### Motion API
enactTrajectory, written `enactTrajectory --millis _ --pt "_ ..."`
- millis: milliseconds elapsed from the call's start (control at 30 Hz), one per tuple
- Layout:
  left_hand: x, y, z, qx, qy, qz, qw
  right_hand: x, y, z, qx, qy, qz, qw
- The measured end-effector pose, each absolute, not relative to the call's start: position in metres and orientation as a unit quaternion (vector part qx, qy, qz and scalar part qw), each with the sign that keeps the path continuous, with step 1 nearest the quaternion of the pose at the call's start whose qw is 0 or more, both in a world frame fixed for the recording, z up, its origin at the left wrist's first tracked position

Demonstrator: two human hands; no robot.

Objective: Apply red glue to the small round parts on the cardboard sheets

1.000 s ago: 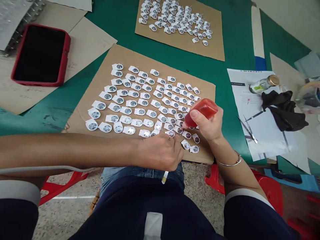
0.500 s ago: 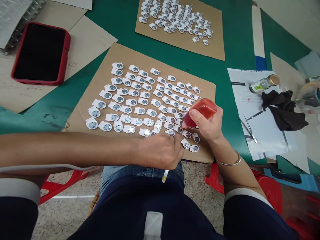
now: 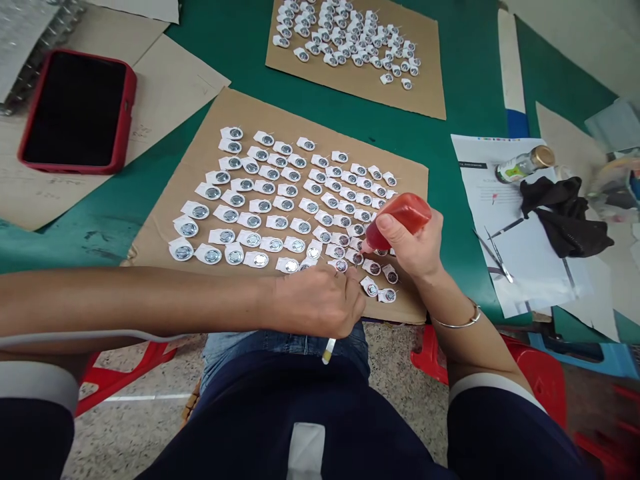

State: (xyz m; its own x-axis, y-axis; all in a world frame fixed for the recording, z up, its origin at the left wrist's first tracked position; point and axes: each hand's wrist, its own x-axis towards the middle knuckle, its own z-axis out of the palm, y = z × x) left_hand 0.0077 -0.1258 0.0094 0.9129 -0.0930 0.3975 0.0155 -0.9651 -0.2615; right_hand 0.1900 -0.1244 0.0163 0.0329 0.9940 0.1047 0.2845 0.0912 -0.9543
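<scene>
A red squeeze bottle (image 3: pixel 407 212) is gripped in my right hand (image 3: pixel 423 248), its nozzle tilted down to the left over a small round metallic piece (image 3: pixel 355 257) with a white tag. My left hand (image 3: pixel 320 301) is closed beside that piece, at the near edge of a cardboard sheet (image 3: pixel 175 167). A thin stick with a yellowish end (image 3: pixel 328 351) sticks out below my left hand. Several rows of the same tagged pieces lie on the sheet, some hidden under my hands.
Farther back, a second cardboard sheet (image 3: pixel 425 67) carries more pieces. A phone in a red case (image 3: pixel 75 110) lies at left. On the right are printed paper (image 3: pixel 475 180), a glass jar (image 3: pixel 523 165), tweezers (image 3: pixel 499 257) and a dark cloth (image 3: pixel 565 213).
The view has shifted slightly, so the table items appear a little further left. Both hands keep nearly the same pose, with the bottle nozzle still at the same piece.
</scene>
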Motion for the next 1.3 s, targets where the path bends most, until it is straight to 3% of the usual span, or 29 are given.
enactTrajectory --millis 1300 --pt "0.008 -0.122 0.012 -0.97 0.015 -0.206 0.126 0.202 -0.122 0.014 -0.559 -0.656 0.261 0.434"
